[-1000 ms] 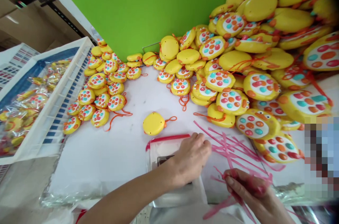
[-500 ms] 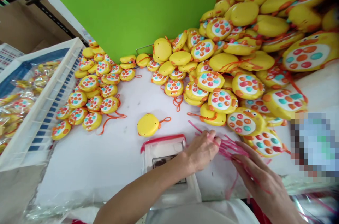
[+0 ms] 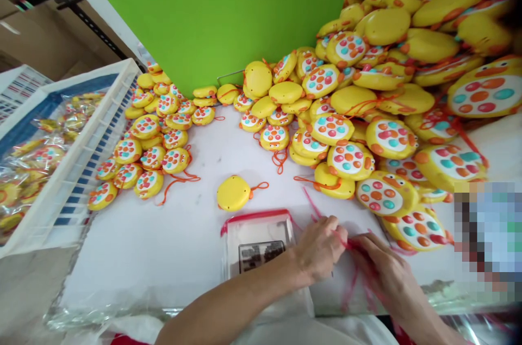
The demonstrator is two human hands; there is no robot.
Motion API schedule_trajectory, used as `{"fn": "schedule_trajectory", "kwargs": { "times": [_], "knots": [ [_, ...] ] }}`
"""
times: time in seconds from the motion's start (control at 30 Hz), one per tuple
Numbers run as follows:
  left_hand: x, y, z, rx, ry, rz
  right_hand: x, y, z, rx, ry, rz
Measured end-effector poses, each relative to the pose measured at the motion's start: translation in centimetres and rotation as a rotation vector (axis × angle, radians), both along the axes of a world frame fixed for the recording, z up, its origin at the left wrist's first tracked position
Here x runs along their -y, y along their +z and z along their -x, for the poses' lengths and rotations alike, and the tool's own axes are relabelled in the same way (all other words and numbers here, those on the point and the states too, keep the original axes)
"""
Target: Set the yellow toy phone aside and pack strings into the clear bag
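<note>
Both hands (image 3: pixel 320 250) (image 3: pixel 385 271) pinch pink strips (image 3: pixel 354 244) — grips closed.

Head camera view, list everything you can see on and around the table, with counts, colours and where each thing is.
Round yellow plastic toys with coloured buttons: too many to count, yellow with orange, teal and pink dots, heaped right and back, a smaller cluster at left.
Single yellow toy lying face down: one, yellow with an orange cord, alone mid-table.
Clear plastic bags with red zip strip: a stack, count unclear, near edge.
Thin pink plastic strips: a bundle, pink, under both hands.
White slatted plastic crate: one, left, holding bagged toys.
Green backboard: one, behind the table.
White table: one.
Left hand: on the strips beside the bags.
Right hand: on the strips, fingertips meeting the left.
</note>
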State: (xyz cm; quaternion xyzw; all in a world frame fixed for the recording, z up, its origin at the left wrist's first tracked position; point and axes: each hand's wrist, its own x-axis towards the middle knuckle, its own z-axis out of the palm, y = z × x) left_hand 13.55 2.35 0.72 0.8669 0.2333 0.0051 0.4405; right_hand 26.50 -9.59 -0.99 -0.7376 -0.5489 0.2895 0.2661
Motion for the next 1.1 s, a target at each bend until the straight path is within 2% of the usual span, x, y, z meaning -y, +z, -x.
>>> {"fn": "schedule_trajectory", "kwargs": {
  "times": [0.23, 0.33, 0.4, 0.5, 0.6, 0.67, 0.73, 0.83, 0.9, 0.97, 1.03, 1.1],
  "knots": [
    [-0.9, 1.1, 1.2, 0.027, 0.444, 0.424, -2.4, 1.7, 2.7, -0.385, -0.215, 0.03],
    [-1.0, 0.9, 1.5, 0.04, 0.587, 0.625, -2.9, 1.5, 4.0, -0.621, -0.267, -0.01],
    [-0.8, 0.8, 1.7, 0.062, 0.664, 0.721, -3.0, 1.0, 4.4, -0.693, -0.246, 0.0],
    [-0.2, 0.9, 1.9, 0.087, 0.748, 0.818, -3.4, 0.6, 4.7, -0.51, -0.172, 0.016],
    [0.4, 1.4, 2.2, 0.097, 0.821, 0.859, -3.9, 1.2, 4.7, -0.319, -0.116, -0.006],
    [0.8, 2.0, 2.4, 0.117, 0.853, 0.915, -4.1, 1.9, 4.6, -0.289, -0.112, -0.031],
    [1.0, 2.7, 2.8, 0.162, 0.879, 1.038, -4.0, 2.4, 4.6, -0.299, -0.129, -0.038],
    [1.1, 3.8, 3.3, 0.218, 0.868, 1.194, -3.2, 2.3, 4.4, -0.385, -0.191, 0.007],
    [0.9, 4.3, 3.7, 0.205, 0.818, 1.206, -2.6, 1.8, 4.1, -0.49, -0.25, 0.039],
    [0.6, 4.6, 3.9, 0.167, 0.748, 1.14, -1.9, 1.4, 3.6, -0.58, -0.341, 0.031],
    [0.1, 4.5, 3.9, 0.115, 0.667, 0.86, -1.2, 1.3, 2.8, -0.623, -0.424, 0.016],
    [-0.5, 4.1, 3.5, 0.042, 0.565, 0.413, -0.5, 1.4, 1.8, -0.643, -0.45, 0.036]
  ]
}}
